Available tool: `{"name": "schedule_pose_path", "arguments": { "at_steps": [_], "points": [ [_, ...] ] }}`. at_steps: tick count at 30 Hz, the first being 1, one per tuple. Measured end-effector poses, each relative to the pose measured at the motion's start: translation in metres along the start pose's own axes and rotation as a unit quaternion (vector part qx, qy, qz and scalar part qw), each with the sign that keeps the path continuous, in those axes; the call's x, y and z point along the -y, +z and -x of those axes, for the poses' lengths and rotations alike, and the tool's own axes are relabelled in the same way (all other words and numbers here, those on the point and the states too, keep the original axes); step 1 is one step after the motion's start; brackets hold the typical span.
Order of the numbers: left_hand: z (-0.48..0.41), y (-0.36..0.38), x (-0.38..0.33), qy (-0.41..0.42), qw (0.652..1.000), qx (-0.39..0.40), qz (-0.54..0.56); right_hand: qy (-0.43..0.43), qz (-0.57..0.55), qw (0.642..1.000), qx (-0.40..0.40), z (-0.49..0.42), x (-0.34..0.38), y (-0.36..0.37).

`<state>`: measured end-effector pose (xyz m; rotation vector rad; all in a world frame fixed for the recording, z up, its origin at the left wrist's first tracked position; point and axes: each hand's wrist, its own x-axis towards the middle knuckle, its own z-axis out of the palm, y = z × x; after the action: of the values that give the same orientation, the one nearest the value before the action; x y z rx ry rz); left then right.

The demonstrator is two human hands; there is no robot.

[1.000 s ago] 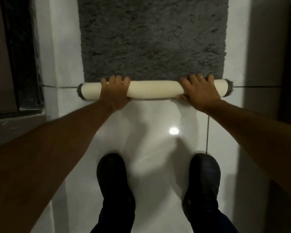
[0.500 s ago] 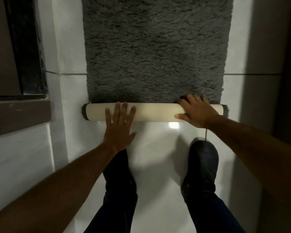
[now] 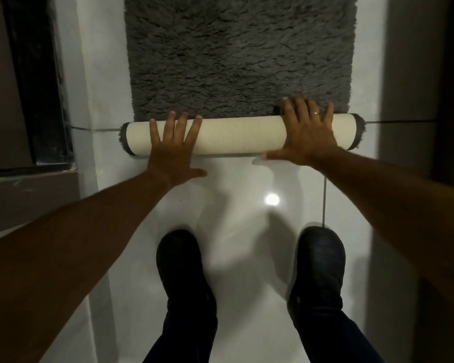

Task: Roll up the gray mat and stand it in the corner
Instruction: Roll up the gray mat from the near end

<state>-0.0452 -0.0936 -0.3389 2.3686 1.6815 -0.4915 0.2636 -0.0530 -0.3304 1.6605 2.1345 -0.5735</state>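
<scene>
The mat, shaggy and gray, is laid flat on the glossy white floor, its near end wound into a cream, ribbed roll. The roll is pressed by the left hand and right hand, fingers spread flat. Black shoes are planted just behind the roll.

Two black shoes stand on a glossy white tiled floor, dark trouser legs above them. A lamp's reflection glints between them. A dark door frame runs along the left.
</scene>
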Motion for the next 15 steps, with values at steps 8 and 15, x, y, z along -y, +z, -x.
{"name": "schedule_pose_path", "arguments": {
  "at_steps": [8, 15],
  "points": [
    [-0.002, -0.004, -0.008, -0.019, 0.999, 0.011, -0.03, -0.056, 0.007, 0.998, -0.02, 0.026, -0.004, 0.007],
    [0.057, 0.008, -0.036, 0.03, 0.959, 0.281, 0.032, -0.063, -0.012, 0.987, 0.145, 0.1, 0.004, 0.049]
  ]
}}
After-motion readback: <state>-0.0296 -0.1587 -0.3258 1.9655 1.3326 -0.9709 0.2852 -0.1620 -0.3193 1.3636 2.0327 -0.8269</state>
